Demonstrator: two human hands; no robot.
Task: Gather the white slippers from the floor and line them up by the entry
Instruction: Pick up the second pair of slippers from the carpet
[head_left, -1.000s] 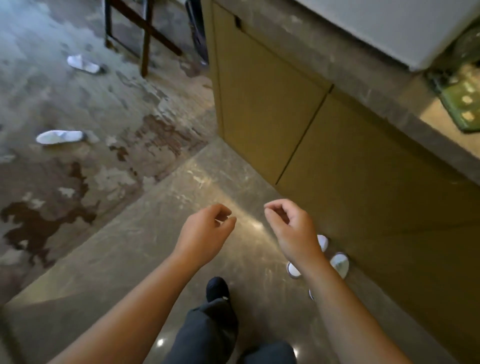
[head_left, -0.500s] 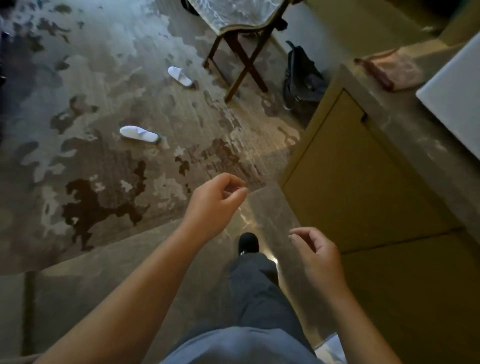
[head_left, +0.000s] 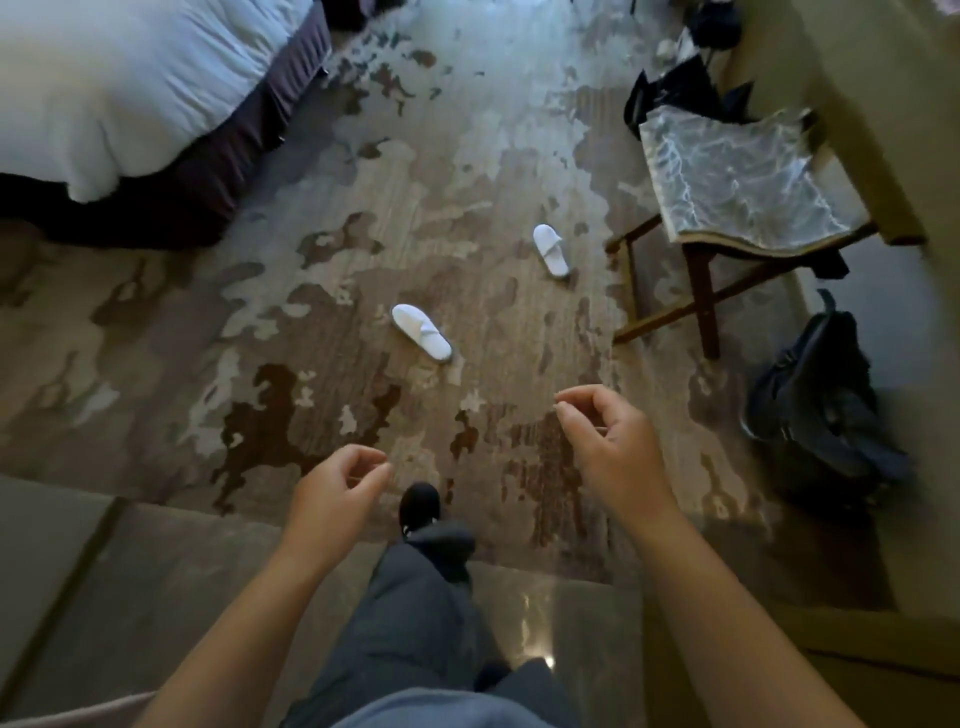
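Note:
Two white slippers lie apart on the patterned carpet. The nearer slipper (head_left: 422, 332) rests mid-floor, lying at a slant. The farther slipper (head_left: 550, 249) lies close to the left legs of a wooden stand. My left hand (head_left: 337, 493) hangs low at centre, fingers loosely curled and holding nothing. My right hand (head_left: 608, 441) is raised a little higher to the right, fingers also curled apart and empty. Both hands are well short of the slippers. My dark-shoed foot (head_left: 420, 506) steps onto the carpet's edge.
A bed with white bedding (head_left: 119, 88) fills the upper left. A wooden folding stand with a marbled top (head_left: 737, 182) stands at the right, a dark backpack (head_left: 821, 405) below it, dark bags behind. A polished stone floor (head_left: 156, 582) lies under me.
The view has swung from the cabinet and entry tiles out to the bedroom carpet. The slippers placed by the cabinet have left view. Both hands stay empty as I step forward.

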